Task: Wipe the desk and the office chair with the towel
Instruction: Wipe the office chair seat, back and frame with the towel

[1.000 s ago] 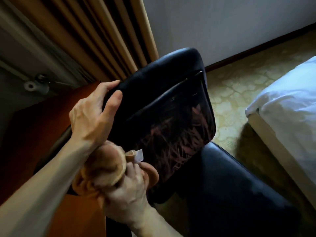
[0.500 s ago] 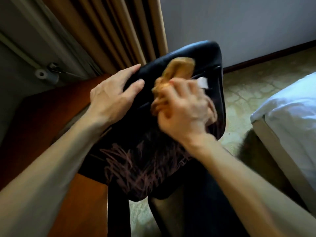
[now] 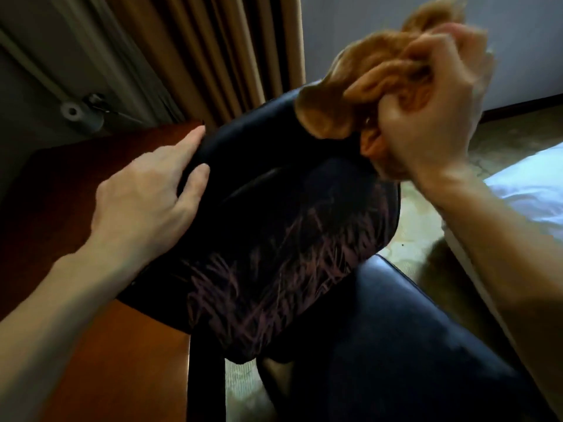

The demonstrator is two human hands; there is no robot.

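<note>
The black office chair's backrest (image 3: 274, 214) fills the middle of the view, its lower part scuffed with reddish scratches, and its seat (image 3: 396, 345) lies below to the right. My left hand (image 3: 149, 202) holds the backrest's left edge, fingers wrapped over it. My right hand (image 3: 432, 111) grips a bunched orange-brown towel (image 3: 350, 86) at the backrest's top right corner; the towel touches the top edge and is blurred by motion. The reddish wooden desk (image 3: 61, 184) lies behind and left of the chair.
Tan curtains (image 3: 213, 50) hang behind the chair. A grey wall fitting (image 3: 76, 112) sits at the upper left. A bed with white linen (image 3: 530, 190) stands at the right, with patterned carpet (image 3: 426, 214) between it and the chair.
My right hand carried the towel from the backrest's lower left, up across its face, to the top right corner. My left hand slid a little down the left edge.
</note>
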